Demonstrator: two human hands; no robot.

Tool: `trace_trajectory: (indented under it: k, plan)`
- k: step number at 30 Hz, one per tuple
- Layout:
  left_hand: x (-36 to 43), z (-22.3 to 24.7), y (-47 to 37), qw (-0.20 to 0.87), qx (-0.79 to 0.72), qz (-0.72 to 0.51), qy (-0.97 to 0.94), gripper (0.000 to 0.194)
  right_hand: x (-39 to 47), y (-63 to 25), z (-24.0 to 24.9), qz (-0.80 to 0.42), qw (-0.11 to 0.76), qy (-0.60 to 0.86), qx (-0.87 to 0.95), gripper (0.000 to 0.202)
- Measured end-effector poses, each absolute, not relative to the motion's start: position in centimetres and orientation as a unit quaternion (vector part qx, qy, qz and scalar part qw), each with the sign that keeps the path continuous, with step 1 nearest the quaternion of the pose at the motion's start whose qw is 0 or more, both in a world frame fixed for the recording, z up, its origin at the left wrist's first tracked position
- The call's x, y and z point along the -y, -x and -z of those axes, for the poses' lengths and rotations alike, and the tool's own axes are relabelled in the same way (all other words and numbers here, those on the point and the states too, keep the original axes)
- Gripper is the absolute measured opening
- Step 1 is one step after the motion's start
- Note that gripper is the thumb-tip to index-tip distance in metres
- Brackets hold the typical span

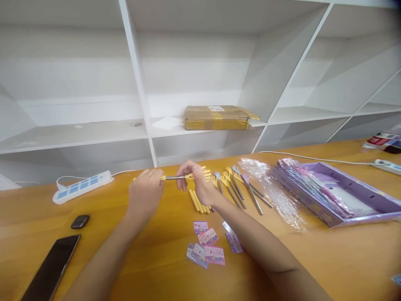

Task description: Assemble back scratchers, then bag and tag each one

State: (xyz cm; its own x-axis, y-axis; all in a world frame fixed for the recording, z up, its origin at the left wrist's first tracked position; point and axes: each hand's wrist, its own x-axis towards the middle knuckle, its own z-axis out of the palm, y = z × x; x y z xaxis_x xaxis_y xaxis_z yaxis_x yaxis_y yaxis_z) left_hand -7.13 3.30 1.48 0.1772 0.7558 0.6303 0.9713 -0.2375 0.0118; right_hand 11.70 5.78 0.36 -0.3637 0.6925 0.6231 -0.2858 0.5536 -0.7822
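Observation:
My left hand [145,189] is wrapped round the yellow handle of a back scratcher [171,177], raised just above the table. My right hand [200,184] closes round its other end, by the yellow claw-shaped head, whose prongs show past the fingers. A short metal rod is visible between the two hands. Below my right hand lie several loose yellow handle tubes [196,201], partly hidden by the wrist. To the right are several metal rods [232,190] with yellow, blue and purple claw heads. Small printed cards [214,255] are scattered nearer to me.
A purple box [332,221] holding wrapped items stands at the right, beside crumpled clear plastic [282,196]. On the left are a power strip [83,187], a small black case [80,221] and a phone [52,267]. Behind, a taped carton [216,118] sits on white shelving [144,83].

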Motion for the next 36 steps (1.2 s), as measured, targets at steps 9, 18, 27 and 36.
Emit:
trace_trajectory:
  k: [9, 18, 27, 36]
  plan:
    - [-3.6, -2.0, 7.9, 0.215, 0.608, 0.238, 0.726, 0.026, -6.0, -11.4, -0.4, -0.47, 0.549, 0.148, 0.675, 0.054]
    - [-7.8, -3.2, 14.5, 0.238, 0.673, 0.255, 0.652, 0.02, -9.9, -17.0, -2.6, -0.437, 0.669, 0.169, 0.577, 0.05]
    - [-6.9, -6.2, 27.7, 0.353, 0.671, 0.364, 0.541, 0.029, -12.7, -32.1, -5.4, -0.411, 0.718, 0.172, 0.536, 0.038]
    - [-7.3, -6.0, 26.1, 0.337, 0.67, 0.388, 0.536, 0.025, -14.1, -31.2, -4.4, -0.396, 0.752, 0.147, 0.507, 0.036]
